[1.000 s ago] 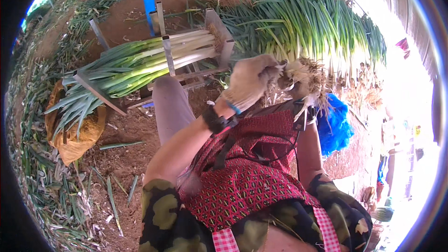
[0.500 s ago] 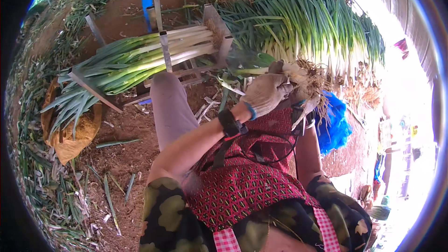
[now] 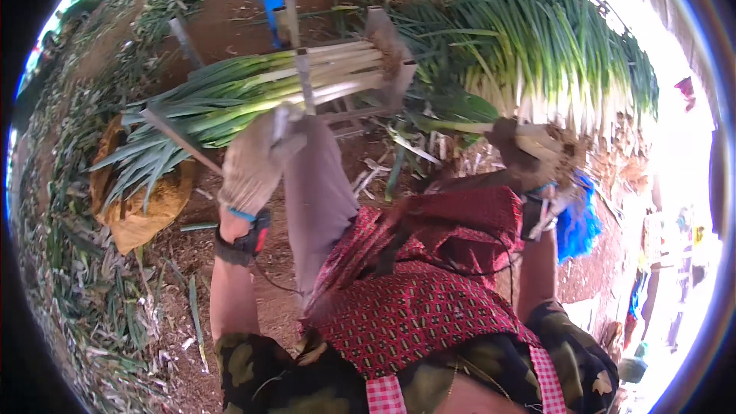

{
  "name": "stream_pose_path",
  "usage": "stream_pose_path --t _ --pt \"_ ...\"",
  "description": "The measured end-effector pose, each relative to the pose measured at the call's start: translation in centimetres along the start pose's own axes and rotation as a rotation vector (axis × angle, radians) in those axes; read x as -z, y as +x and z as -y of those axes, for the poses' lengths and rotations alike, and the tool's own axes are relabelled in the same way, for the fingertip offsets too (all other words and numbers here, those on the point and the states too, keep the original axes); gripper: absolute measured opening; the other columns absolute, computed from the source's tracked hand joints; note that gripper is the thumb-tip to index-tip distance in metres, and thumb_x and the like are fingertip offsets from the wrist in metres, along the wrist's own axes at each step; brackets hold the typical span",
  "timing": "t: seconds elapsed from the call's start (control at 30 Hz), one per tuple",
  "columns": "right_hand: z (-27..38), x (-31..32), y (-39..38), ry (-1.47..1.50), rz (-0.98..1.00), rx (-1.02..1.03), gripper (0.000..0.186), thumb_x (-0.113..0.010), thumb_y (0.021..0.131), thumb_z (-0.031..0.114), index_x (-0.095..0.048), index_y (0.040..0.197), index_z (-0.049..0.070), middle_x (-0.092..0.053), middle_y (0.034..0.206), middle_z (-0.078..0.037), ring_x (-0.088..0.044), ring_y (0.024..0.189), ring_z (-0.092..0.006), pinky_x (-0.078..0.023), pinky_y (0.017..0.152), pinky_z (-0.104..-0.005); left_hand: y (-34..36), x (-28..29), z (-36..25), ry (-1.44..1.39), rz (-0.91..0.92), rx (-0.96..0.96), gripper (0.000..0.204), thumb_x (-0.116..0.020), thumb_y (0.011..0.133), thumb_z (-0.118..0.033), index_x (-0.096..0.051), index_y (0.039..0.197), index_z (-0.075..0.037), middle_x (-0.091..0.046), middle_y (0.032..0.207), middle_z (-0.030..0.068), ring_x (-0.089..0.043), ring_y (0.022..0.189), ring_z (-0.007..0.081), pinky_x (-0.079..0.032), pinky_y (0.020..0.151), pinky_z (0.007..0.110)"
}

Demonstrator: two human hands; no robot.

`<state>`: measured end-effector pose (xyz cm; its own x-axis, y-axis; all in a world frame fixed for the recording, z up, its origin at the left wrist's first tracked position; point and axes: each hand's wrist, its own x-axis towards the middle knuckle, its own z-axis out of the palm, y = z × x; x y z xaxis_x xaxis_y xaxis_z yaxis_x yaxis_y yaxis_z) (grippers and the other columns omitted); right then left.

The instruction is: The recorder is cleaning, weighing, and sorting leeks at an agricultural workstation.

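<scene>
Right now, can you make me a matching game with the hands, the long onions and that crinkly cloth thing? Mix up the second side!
Things:
1. Left hand
2. Right hand
3. Long onion bundle
4. Crinkly cloth

Places, colours and states:
A. Lying across a metal frame
B. Orange-brown, at the picture's left side
C. Beside the left leg
D. Holding rooty onions

Right pairs: 1-C, 2-D, 3-A, 4-B
</scene>
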<state>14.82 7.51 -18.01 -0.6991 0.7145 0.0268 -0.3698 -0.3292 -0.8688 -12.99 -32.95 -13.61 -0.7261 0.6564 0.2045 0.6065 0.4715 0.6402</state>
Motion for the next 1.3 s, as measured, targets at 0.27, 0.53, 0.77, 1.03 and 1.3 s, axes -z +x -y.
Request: stream_pose_path --t 0.27,0.53,0.77,1.03,1.3 --pt "5.2 -7.7 0.6 -0.124 0.169 0.014 0.054 -0.06 0.08 0.023 -0.047 0.121 -0.008 -0.057 0.114 -0.017 -0.057 0.098 -0.0196 -0.049 0.083 -0.0301 -9.6 2.6 14.7 0.317 -0.06 0.548 0.061 -0.072 0.073 -0.027 -0.05 0.126 -0.006 -0.062 0.104 0.017 -0.063 0.093 0.0351 -0.051 0.079 0.044" --pt "8.9 -17.8 2.2 -0.213 0.407 -0.007 0.057 -0.062 0.078 0.023 -0.046 0.122 -0.009 -0.057 0.115 -0.016 -0.056 0.097 -0.0182 -0.049 0.082 -0.0285 -11.0 -4.2 20.0 0.549 0.183 0.551 0.031 -0.064 0.081 -0.032 -0.067 0.1 -0.008 -0.065 0.099 0.0205 -0.064 0.094 0.0351 -0.051 0.081 0.045" --pt "8.6 -26.6 5.0 -0.293 0.603 -0.06 0.06 -0.064 0.076 0.024 -0.045 0.123 -0.009 -0.056 0.115 -0.015 -0.056 0.097 -0.0169 -0.049 0.081 -0.0272 -11.8 -7.6 21.4 0.371 -0.04 0.38 0.024 -0.059 0.084 -0.029 -0.069 0.089 -0.008 -0.067 0.092 0.018 -0.064 0.085 0.0366 -0.051 0.072 0.044" --pt "-3.8 -32.8 15.9 -1.175 0.564 0.484 0.076 -0.061 0.076 0.011 -0.029 0.145 0.011 -0.058 0.123 -0.017 -0.063 0.1 -0.0223 -0.05 0.089 -0.0311 -9.9 -4.7 17.0 0.314 -0.007 0.549 0.027 -0.063 0.083 -0.028 -0.065 0.102 -0.008 -0.065 0.092 0.0206 -0.063 0.085 0.0381 -0.05 0.072 0.046" --pt "-26.4 -28.2 29.0 -1.721 1.265 0.635 0.08 -0.063 0.079 0.02 -0.021 0.147 0.011 -0.051 0.13 -0.021 -0.061 0.081 -0.0297 -0.057 0.071 -0.0392 -5.6 -4.5 16.4 0.386 0.008 0.366 0.031 -0.068 0.079 -0.016 -0.063 0.108 -0.008 -0.063 0.103 0.0174 -0.061 0.093 0.0371 -0.049 0.078 0.045"
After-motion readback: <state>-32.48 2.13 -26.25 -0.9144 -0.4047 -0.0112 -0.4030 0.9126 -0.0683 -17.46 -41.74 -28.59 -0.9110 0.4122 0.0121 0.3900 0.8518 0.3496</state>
